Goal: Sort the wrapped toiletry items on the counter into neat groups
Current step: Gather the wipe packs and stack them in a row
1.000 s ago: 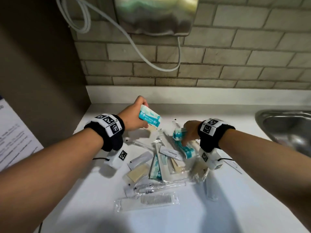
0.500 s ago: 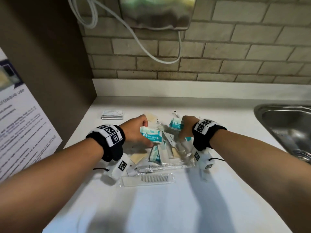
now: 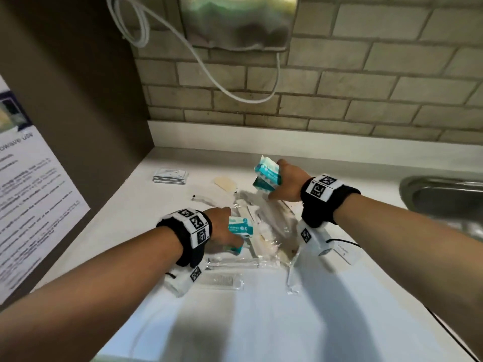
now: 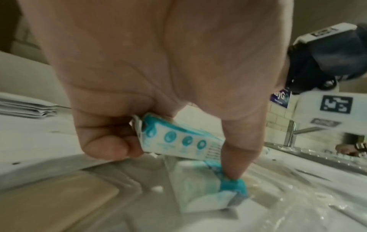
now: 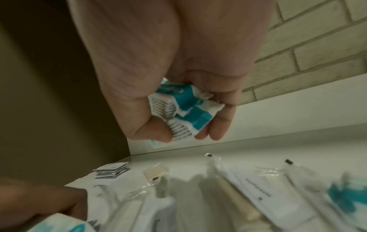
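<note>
A heap of wrapped toiletries point(image 3: 264, 239) lies mid-counter: toothbrushes, a comb point(image 3: 222, 279), toothpaste tubes point(image 5: 264, 193). My left hand point(image 3: 222, 228) holds a teal-and-white wipe packet point(image 3: 240, 226) point(image 4: 178, 139) low over the heap, and its fingertip point(image 4: 236, 169) presses on another teal packet point(image 4: 208, 194) lying there. My right hand point(image 3: 285, 181) is raised above the heap's far side and grips two teal wipe packets point(image 3: 268, 176) point(image 5: 182, 109). A stack of white sachets point(image 3: 170, 175) sits at the back left, with a beige soap bar point(image 3: 225, 184) beside it.
A brown cabinet wall point(image 3: 78, 126) bounds the counter point(image 3: 261, 322) on the left. A steel sink point(image 3: 444, 197) lies at the right. The brick wall carries a metal dispenser point(image 3: 237, 22) and a white cable point(image 3: 209, 69) above the counter.
My left hand came down from the back left with its packet onto the heap. My right hand lifted away from the heap toward the back with teal packets in its grip.
</note>
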The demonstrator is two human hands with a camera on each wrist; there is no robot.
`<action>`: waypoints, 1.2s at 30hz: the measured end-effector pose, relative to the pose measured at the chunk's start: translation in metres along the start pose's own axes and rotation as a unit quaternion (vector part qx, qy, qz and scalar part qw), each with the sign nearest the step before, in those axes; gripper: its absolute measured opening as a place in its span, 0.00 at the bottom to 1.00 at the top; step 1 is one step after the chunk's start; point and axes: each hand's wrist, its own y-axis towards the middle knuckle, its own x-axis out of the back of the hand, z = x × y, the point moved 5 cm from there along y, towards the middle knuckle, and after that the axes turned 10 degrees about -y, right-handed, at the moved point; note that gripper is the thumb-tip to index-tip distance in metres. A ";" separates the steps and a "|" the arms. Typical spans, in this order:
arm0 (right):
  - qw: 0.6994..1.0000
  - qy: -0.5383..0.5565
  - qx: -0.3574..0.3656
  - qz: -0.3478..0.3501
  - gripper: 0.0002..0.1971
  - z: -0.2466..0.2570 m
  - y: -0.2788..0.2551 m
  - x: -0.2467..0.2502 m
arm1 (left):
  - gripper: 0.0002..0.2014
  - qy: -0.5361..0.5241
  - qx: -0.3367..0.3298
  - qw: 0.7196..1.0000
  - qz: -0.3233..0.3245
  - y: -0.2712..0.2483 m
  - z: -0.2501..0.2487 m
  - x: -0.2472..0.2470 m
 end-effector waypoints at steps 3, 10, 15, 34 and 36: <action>1.000 -0.005 -0.007 -0.003 0.33 -0.022 -0.001 0.013 | 0.39 0.004 0.024 0.999 -0.028 0.003 -0.009 -0.005; 0.999 -0.007 -0.041 0.008 0.34 -0.075 -0.007 0.024 | 0.36 0.083 0.062 0.994 0.020 0.010 -0.029 -0.002; 0.996 -0.019 -0.077 0.046 0.33 -0.105 -0.016 0.010 | 0.32 0.079 0.000 0.996 -0.032 0.013 -0.064 0.033; 0.990 -0.041 -0.045 0.123 0.31 -0.143 -0.030 -0.034 | 0.27 -0.001 -0.162 0.982 -0.094 0.058 -0.160 0.041; 0.988 -0.046 -0.011 0.149 0.30 -0.140 -0.031 -0.036 | 0.27 -0.009 -0.160 0.982 -0.100 0.064 -0.163 0.040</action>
